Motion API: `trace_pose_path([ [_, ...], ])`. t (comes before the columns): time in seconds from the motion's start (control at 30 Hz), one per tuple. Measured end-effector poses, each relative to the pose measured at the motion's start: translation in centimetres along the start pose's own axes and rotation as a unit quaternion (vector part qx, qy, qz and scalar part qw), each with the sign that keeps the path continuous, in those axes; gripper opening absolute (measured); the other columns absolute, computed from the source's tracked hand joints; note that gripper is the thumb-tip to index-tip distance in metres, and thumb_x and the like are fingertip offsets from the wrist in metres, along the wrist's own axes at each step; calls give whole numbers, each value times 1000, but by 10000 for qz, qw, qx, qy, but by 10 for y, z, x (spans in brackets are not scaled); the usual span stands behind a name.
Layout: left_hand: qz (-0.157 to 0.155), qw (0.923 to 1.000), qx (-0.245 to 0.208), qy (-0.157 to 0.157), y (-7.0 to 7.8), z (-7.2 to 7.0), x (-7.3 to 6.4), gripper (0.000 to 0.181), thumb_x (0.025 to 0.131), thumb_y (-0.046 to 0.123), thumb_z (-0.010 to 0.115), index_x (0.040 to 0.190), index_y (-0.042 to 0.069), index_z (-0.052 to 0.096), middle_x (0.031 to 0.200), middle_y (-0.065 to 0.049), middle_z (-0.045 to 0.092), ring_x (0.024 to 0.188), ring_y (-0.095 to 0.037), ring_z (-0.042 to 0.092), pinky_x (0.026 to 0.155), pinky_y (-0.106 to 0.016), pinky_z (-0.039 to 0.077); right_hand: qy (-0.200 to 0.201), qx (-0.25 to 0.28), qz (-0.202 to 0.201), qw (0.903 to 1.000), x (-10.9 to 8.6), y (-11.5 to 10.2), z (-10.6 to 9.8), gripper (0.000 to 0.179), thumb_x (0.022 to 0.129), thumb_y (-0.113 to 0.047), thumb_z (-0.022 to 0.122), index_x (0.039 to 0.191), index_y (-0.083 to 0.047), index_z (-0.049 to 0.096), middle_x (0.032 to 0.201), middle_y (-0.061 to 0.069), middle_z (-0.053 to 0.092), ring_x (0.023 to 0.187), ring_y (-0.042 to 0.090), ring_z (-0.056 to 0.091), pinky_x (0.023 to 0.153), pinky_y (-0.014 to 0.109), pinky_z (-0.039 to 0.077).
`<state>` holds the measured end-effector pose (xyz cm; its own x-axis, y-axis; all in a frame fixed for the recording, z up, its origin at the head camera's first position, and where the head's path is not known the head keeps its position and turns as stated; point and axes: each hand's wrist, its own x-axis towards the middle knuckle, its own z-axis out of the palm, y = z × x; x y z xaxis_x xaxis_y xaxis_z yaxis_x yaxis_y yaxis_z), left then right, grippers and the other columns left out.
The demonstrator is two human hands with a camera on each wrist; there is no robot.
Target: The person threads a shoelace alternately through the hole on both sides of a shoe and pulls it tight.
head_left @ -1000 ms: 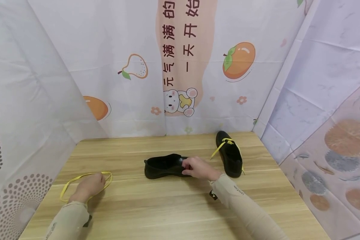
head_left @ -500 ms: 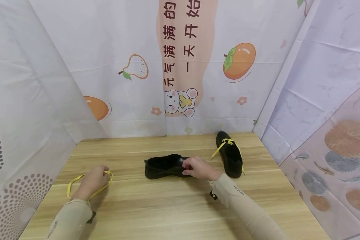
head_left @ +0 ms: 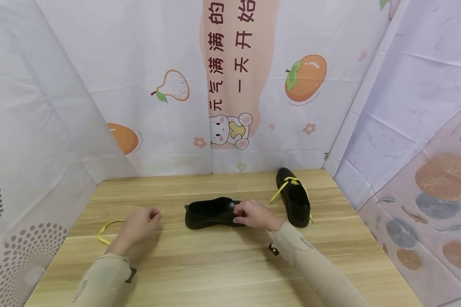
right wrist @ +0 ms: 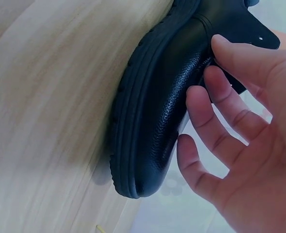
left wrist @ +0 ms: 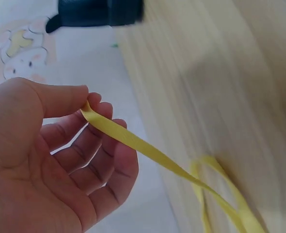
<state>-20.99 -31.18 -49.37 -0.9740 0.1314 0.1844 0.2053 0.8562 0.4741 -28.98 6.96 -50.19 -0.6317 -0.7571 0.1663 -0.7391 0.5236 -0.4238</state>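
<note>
Between thumb and forefinger my left hand (head_left: 140,224) pinches one end of a yellow shoelace (left wrist: 133,141). The rest of the lace trails down to the table in a loose loop. A black shoe (head_left: 205,215) without a lace lies sideways at the middle of the table, its toe end partly hidden by my right hand (head_left: 255,215). In the right wrist view, the thumb and forefinger hold the shoe at its lace opening, and the other fingers are loosely bent along the upper.
A second black shoe (head_left: 293,198), with a yellow lace (head_left: 292,181) through its front, stands at the back right of the wooden table (head_left: 199,268). A printed curtain (head_left: 138,106) hangs behind the table, with more cloth on both sides.
My left hand has moved right and slightly up towards the unlaced shoe, drawing the shoelace along, so its loop on the table has shifted. My right hand and both shoes stay put.
</note>
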Motion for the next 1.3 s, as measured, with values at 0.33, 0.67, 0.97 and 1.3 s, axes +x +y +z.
trace_pose_path([
  [0.33,661,9964,-334,407,50,16,14,15,99,27,68,92,17,76,77,12,65,73,-7,62,67,-32,51,109,89,208,9997,0,0,2,12,96,-18,73,105,-10,73,81,-9,65,69,2,57,65,24,50],
  [0.67,1031,9914,-739,317,100,40,15,12,98,25,71,89,18,75,70,17,59,63,-2,54,61,-26,47,222,102,108,9996,1,-2,1,6,97,-19,71,98,-13,73,76,-12,60,65,5,56,60,23,47],
  [0.97,1187,9892,-853,118,125,68,15,11,97,22,70,87,20,72,69,18,58,59,0,51,59,-24,46,269,249,135,9992,1,0,1,5,96,-16,73,95,-12,74,77,-11,62,63,4,55,59,24,48],
  [1.3,1119,9890,-958,-135,137,92,18,12,95,18,71,83,15,72,66,14,59,55,-2,51,56,-25,46,105,244,-32,9996,0,3,-1,6,97,-16,71,96,-10,73,88,-7,68,71,7,57,66,24,49],
])
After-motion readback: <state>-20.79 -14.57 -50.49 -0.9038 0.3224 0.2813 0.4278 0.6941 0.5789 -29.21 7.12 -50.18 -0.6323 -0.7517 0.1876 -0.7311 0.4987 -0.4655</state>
